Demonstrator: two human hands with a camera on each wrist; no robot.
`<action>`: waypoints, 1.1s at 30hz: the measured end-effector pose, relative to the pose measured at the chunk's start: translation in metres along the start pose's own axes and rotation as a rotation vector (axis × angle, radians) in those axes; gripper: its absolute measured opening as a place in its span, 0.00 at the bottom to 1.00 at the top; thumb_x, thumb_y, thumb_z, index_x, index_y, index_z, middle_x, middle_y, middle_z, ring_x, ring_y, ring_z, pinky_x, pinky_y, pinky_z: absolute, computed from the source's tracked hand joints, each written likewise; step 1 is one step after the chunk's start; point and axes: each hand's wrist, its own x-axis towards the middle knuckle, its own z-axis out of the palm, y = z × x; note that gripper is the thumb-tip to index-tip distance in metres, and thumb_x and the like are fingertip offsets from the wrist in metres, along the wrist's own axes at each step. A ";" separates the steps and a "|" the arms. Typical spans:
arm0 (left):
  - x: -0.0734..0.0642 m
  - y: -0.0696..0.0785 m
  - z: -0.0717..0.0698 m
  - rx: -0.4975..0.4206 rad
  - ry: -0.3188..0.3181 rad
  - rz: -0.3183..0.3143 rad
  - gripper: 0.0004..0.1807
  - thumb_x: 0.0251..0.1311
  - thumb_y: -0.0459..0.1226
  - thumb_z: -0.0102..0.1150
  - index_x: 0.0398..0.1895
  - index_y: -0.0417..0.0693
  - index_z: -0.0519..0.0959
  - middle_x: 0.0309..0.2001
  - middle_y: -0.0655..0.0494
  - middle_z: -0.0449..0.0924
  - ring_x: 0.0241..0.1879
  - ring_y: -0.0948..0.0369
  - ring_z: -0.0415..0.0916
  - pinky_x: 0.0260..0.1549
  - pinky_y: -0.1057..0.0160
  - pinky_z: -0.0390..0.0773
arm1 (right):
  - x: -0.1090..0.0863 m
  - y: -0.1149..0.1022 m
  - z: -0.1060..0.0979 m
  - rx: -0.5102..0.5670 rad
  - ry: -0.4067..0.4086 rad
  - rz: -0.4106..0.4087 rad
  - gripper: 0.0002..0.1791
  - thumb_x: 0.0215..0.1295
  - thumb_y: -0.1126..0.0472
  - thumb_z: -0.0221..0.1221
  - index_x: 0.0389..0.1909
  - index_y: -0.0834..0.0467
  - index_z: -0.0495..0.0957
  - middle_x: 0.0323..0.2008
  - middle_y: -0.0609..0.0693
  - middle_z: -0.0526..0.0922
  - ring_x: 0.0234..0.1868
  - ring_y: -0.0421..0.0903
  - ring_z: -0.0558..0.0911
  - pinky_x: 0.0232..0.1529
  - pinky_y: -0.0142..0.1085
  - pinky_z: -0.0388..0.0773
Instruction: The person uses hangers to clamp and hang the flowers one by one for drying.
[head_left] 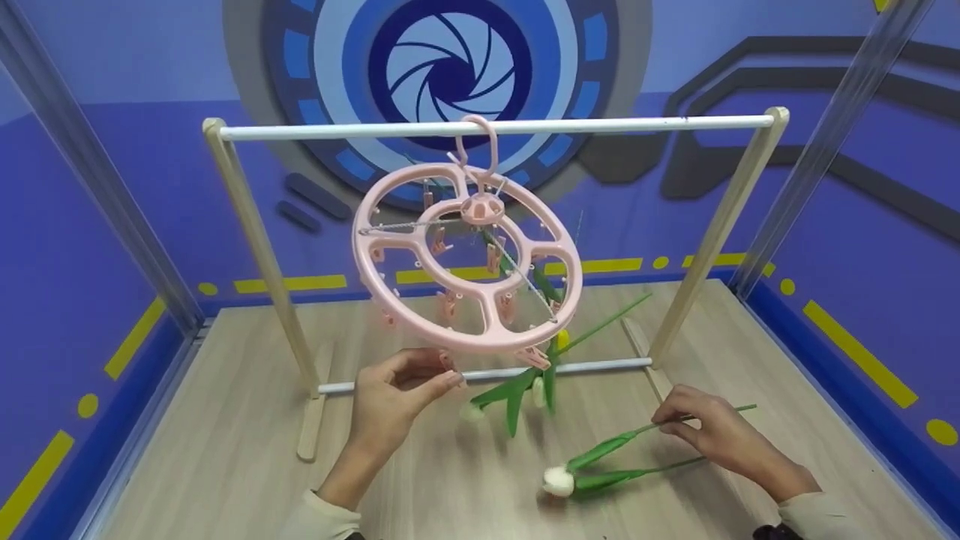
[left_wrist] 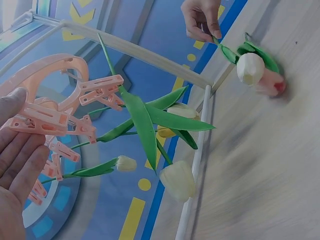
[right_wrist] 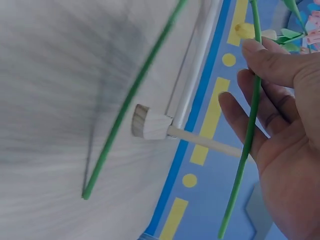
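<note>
A round pink clip hanger (head_left: 491, 341) hangs tilted by its hook. At its front rim my left hand (head_left: 390, 397) pinches a pink clothespin (left_wrist: 40, 118) between thumb and fingers. My right hand (head_left: 709, 431) holds a white tulip (head_left: 559, 481) by its green stem (right_wrist: 256, 100), the bloom low over the table. A second stem (right_wrist: 120, 117) lies beside it, and the left wrist view shows a pinkish tulip (left_wrist: 272, 84) behind the white bloom. Several tulips hang from the hanger's clips, including a large white one (left_wrist: 177, 181) and a yellow one (head_left: 562, 340).
A wooden rack carries the hanger on its white top bar (head_left: 337, 132). Its legs (head_left: 259, 247) stand at both sides, joined by a low white bar (head_left: 600, 367). Purple and blue panels (head_left: 112, 225) enclose the wood-grain table (head_left: 247, 480).
</note>
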 end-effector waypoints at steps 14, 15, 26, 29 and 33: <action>0.000 -0.001 0.001 -0.018 0.005 0.019 0.13 0.57 0.31 0.80 0.44 0.39 0.88 0.38 0.51 0.90 0.39 0.54 0.88 0.41 0.59 0.89 | 0.022 -0.028 0.004 0.022 0.077 -0.159 0.28 0.56 0.83 0.71 0.47 0.48 0.86 0.40 0.48 0.84 0.38 0.47 0.87 0.44 0.25 0.83; 0.000 -0.001 0.002 -0.015 0.006 0.015 0.13 0.57 0.31 0.80 0.44 0.40 0.88 0.38 0.51 0.90 0.39 0.54 0.88 0.41 0.59 0.89 | 0.025 -0.031 0.005 0.024 0.080 -0.167 0.27 0.56 0.82 0.71 0.48 0.48 0.86 0.41 0.48 0.84 0.38 0.47 0.87 0.44 0.25 0.83; -0.001 0.002 0.009 -0.005 0.001 -0.008 0.12 0.60 0.32 0.78 0.45 0.39 0.88 0.40 0.51 0.90 0.42 0.55 0.88 0.43 0.61 0.88 | 0.062 -0.073 0.016 -0.110 0.128 -0.248 0.26 0.51 0.81 0.75 0.44 0.50 0.86 0.40 0.44 0.85 0.38 0.42 0.86 0.47 0.22 0.79; -0.001 0.003 0.011 -0.010 -0.004 -0.001 0.12 0.61 0.32 0.78 0.45 0.39 0.87 0.40 0.52 0.90 0.42 0.55 0.88 0.43 0.61 0.88 | 0.074 -0.083 0.019 -0.136 0.150 -0.280 0.25 0.50 0.80 0.76 0.42 0.51 0.86 0.40 0.43 0.84 0.40 0.40 0.86 0.47 0.23 0.80; -0.001 0.003 0.014 -0.021 -0.023 0.008 0.11 0.62 0.32 0.76 0.45 0.40 0.87 0.41 0.52 0.90 0.42 0.55 0.88 0.44 0.61 0.88 | 0.091 -0.094 0.025 -0.149 0.178 -0.342 0.24 0.50 0.80 0.77 0.42 0.52 0.86 0.41 0.44 0.84 0.41 0.40 0.85 0.44 0.26 0.82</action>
